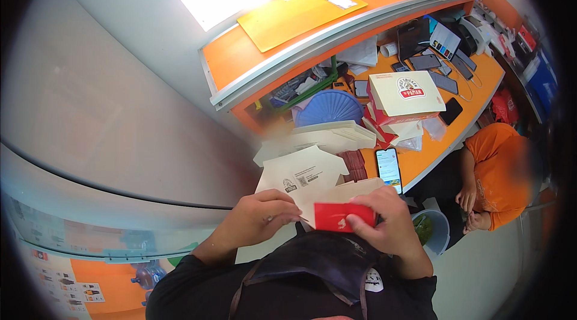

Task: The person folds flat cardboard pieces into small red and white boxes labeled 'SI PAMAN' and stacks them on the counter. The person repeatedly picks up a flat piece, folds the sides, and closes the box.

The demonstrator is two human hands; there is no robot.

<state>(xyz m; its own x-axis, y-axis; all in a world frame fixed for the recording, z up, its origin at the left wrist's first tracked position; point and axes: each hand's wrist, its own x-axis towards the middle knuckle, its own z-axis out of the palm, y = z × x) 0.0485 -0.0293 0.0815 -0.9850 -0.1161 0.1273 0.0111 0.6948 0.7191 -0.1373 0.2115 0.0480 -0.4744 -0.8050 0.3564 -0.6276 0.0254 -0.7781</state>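
A partly folded cardboard food box (pixel 309 167), cream on the inside with a red outer side, is held close against my front. My right hand (pixel 387 218) grips its red side panel, thumb across the red face. On the left of that panel, my left hand (pixel 264 215) pinches the edge of a cream flap between thumb and fingers. The wide lid part lies spread away from me, over the near end of the desk. Behind it rests a stack of flat cream box blanks (pixel 324 138).
An assembled box (pixel 406 94) sits on the orange desk (pixel 415 164), with a lit phone (pixel 389 170) nearer me. Beyond are a blue ribbed basket (pixel 330 107), several phones and cables. A person in orange (pixel 502 164) sits at right near a bucket of greens (pixel 442 233).
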